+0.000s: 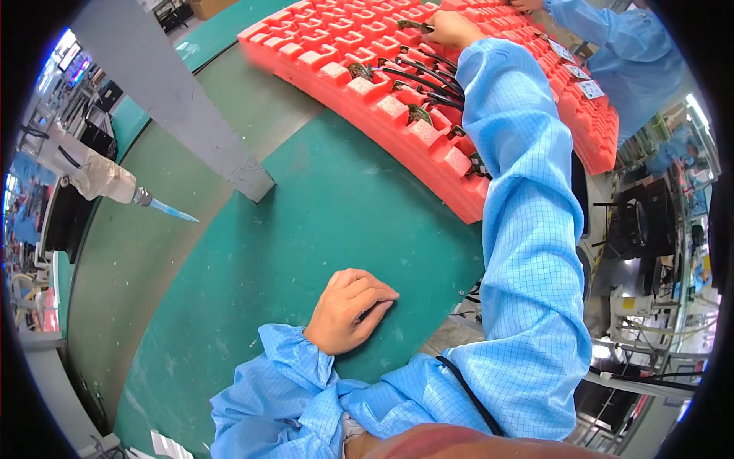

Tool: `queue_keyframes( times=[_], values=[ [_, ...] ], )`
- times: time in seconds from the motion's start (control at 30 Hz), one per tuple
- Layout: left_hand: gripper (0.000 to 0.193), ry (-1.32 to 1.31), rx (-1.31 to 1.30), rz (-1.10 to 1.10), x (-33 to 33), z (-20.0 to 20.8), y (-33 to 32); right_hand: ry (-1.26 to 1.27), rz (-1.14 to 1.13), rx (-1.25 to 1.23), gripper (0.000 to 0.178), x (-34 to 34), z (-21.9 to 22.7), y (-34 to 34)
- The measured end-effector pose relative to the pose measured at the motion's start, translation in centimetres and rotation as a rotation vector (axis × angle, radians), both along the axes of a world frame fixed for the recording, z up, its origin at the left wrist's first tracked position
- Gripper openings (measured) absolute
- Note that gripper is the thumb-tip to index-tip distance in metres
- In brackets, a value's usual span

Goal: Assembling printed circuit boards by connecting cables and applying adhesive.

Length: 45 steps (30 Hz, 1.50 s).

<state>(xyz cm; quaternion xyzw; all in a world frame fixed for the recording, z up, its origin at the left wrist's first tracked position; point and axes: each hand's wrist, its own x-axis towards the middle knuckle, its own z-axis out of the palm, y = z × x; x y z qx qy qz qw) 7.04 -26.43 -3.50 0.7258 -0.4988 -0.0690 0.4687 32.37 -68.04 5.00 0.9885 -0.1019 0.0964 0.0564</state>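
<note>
My right hand [453,30] reaches far forward over a red foam tray [367,96]. Its fingertips are closed on the end of a small dark circuit board [414,26], held at the tray's slots. More little boards [418,115] sit in the slots nearer to me, with black cables [424,76] lying across them beside my sleeve. On the green tabletop [306,222], my left hand [348,310] rests with its fingers curled together, and nothing shows in it.
A grey post [191,107] rises at the table's left. Left of it, a wrapped tool with a blue pointed tip [174,210] sticks out over the belt-like strip [138,214]. Another person in a blue sleeve [592,27] works beyond a second red foam tray [592,130] at the right.
</note>
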Motion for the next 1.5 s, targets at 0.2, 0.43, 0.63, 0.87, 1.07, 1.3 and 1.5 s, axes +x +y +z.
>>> queue_keyframes(
  times=[0.2, 0.43, 0.63, 0.87, 1.07, 1.3, 1.5],
  values=[
    [0.015, -0.015, -0.016, 0.015, -0.2, 0.2, 0.2, -0.45, 0.117, 0.146, 0.031, -0.8, 1.4, 0.5],
    [0.014, -0.013, -0.054, 0.011, -0.6, -0.3, 0.4, -0.018, 0.217, 1.041, 0.037, -3.5, 7.1, 9.8],
    [0.014, -0.015, -0.076, 0.025, -0.4, -0.7, 0.1, -0.335, 0.36, 0.222, 0.025, -2.6, 6.9, 15.3],
    [0.007, -0.09, -0.23, 0.03, -0.1, -2.3, 0.7, 0.051, 0.394, -0.089, 0.035, 2.2, 1.7, 12.0],
    [0.005, -0.139, -0.29, 0.038, -0.2, -4.0, -2.3, 0.002, 0.666, 0.137, 0.037, 7.1, -5.0, -3.2],
    [0.006, -0.068, -0.185, 0.042, -0.7, -4.6, -1.3, 0.063, 0.556, 0.011, 0.038, 5.8, -5.7, 6.3],
    [0.007, -0.064, -0.143, 0.022, 0.0, -4.4, -1.4, -0.189, 0.487, -0.174, 0.045, -2.8, -1.3, 11.4]
  ],
)
